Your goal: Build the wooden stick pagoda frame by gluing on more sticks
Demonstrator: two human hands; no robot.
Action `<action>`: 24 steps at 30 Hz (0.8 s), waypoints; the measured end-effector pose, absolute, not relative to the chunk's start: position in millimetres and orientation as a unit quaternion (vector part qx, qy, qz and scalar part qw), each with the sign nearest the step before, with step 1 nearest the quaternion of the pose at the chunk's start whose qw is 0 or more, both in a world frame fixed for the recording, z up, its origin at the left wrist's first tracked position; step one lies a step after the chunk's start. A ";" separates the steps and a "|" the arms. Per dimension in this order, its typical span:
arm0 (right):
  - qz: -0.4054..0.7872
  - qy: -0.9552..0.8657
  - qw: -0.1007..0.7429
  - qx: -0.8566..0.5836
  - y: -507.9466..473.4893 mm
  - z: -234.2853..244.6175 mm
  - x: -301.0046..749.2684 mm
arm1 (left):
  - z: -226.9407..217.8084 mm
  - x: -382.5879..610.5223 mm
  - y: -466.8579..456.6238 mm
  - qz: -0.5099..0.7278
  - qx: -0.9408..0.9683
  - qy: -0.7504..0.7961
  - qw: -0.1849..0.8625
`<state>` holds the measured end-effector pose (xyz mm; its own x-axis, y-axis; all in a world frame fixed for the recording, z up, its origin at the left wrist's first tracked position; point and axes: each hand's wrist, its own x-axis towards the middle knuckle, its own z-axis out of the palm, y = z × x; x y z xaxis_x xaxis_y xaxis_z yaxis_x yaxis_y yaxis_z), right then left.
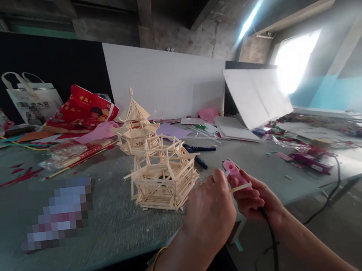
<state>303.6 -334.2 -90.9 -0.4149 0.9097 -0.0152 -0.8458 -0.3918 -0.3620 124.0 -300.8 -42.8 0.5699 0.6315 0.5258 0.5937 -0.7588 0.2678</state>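
One pink tool point(235, 172) lies inside the right grip point(264, 196).

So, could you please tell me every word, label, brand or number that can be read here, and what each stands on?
None can be read with certainty:
White tote bag with looped handles: dark Chinese characters, too blurred to quote.
Red printed bag: pale Chinese characters, too blurred.
Purple object on the right: white label, too small.
Long pixelated object: nothing legible.
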 end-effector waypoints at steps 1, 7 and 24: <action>0.828 -0.152 0.530 -0.106 -334.2 -90.6 302.6 | -42.5 124.1 -301.2 0.306 0.886 0.346 0.030; 0.823 -0.152 0.533 -0.123 -334.0 -90.1 298.6 | -42.9 124.7 -301.0 0.306 0.889 0.338 0.038; 0.710 -0.262 0.602 -0.255 -339.6 -92.7 288.5 | -53.2 125.3 -300.0 0.319 0.881 0.346 0.038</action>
